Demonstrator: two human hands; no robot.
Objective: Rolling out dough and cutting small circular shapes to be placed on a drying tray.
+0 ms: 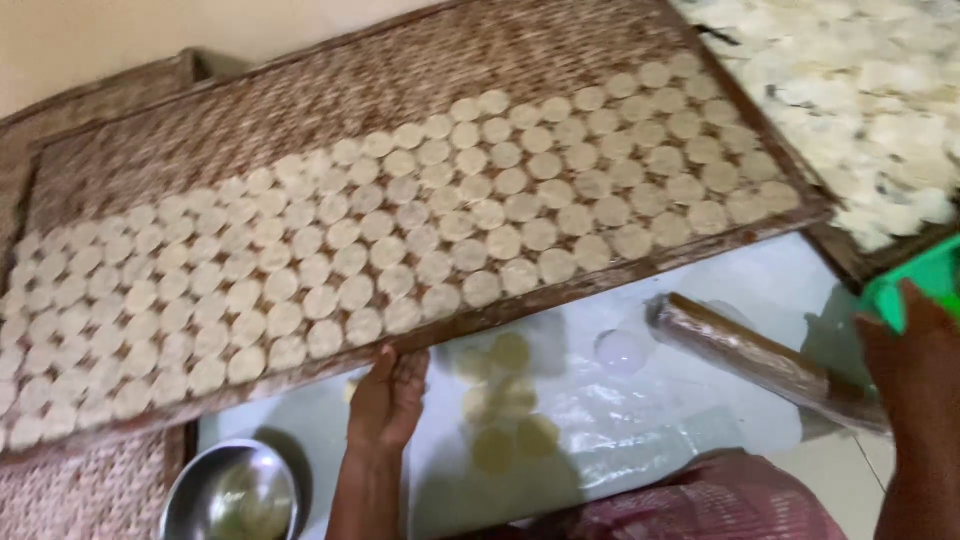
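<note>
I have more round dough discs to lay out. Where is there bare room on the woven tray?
The woven rectangular tray is bare along its far strip, beyond the rows of pale round discs. The near half is packed to the edge that the left hand holds.

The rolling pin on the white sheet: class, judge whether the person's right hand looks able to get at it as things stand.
Probably yes. The right hand is at the green thing, right beside the rolling pin's near end. Nothing lies between them. The left hand is busy at the woven tray's edge.

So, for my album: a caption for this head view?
Left hand grips a woven tray lined with pale dough discs; right hand beside a rolling pin.
</note>
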